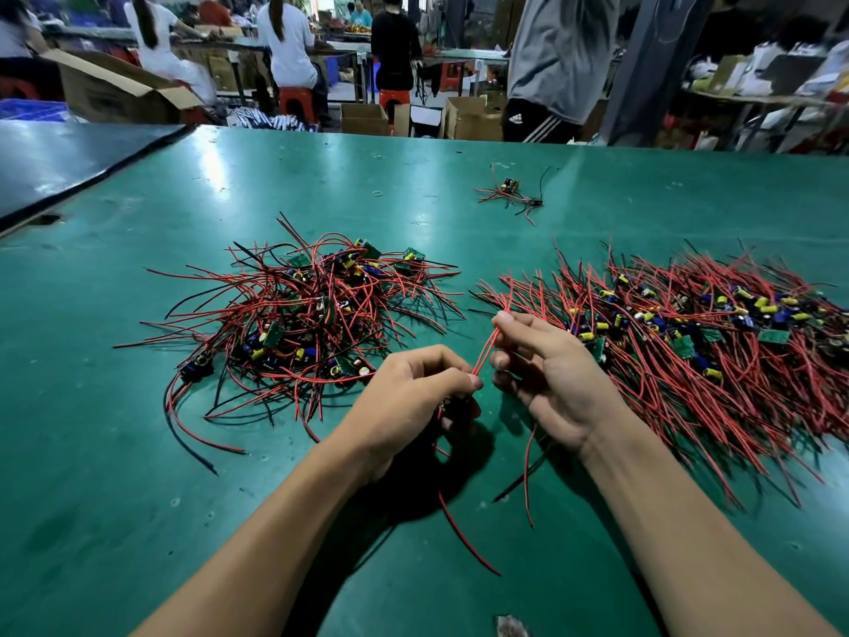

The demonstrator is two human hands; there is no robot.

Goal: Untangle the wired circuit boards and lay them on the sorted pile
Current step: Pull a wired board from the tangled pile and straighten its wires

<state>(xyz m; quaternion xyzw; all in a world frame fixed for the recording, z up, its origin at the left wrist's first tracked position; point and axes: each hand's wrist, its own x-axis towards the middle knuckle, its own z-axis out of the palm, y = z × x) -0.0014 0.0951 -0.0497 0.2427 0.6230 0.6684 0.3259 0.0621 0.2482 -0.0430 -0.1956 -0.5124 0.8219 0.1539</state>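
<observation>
A tangled heap of wired circuit boards [303, 314] lies at centre left on the green table [115, 452]. To the right spreads the sorted pile [689, 342], its red wires roughly parallel. Between them, my left hand [413, 397] grips one small board, mostly hidden under the fingers, with red and black leads trailing toward me. My right hand [546, 370] pinches that board's pair of red wires [487, 354] between thumb and fingertip, holding them taut upward from the left hand.
A small separate cluster of wired boards [510, 195] lies farther back near the table's centre. A dark panel [69, 163] overlaps the far left corner. Beyond the far edge stand a person [560, 62], cardboard boxes and seated workers.
</observation>
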